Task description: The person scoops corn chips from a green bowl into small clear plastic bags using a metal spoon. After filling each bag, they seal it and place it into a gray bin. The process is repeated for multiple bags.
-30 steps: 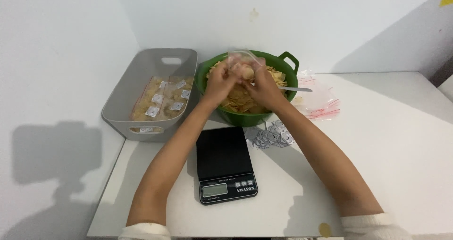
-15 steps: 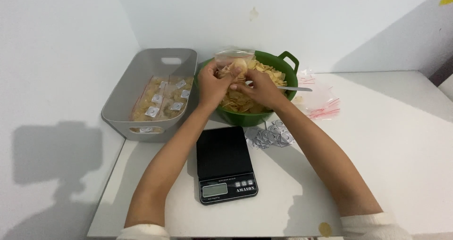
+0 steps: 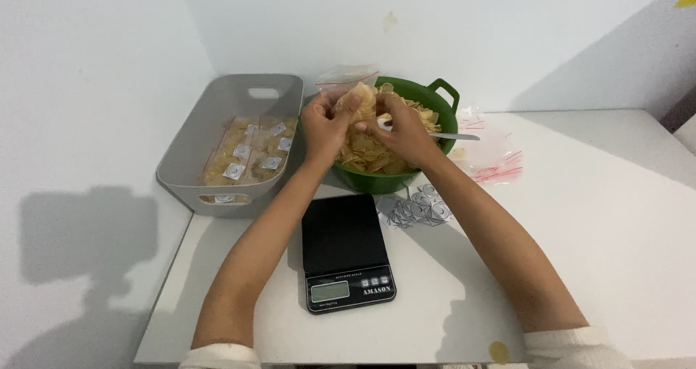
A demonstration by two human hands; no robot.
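White table (image 3: 594, 217): clear bag (image 3: 351, 86) bulging, pale chips.

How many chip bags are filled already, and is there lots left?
Several filled bags lie in the grey bin; I can't count them exactly. Left hand and right hand hold a clear bag over the green bowl, which has plenty of chips.

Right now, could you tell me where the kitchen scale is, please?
In the head view the black kitchen scale sits on the white table between the person's forearms, just in front of the green bowl of chips.
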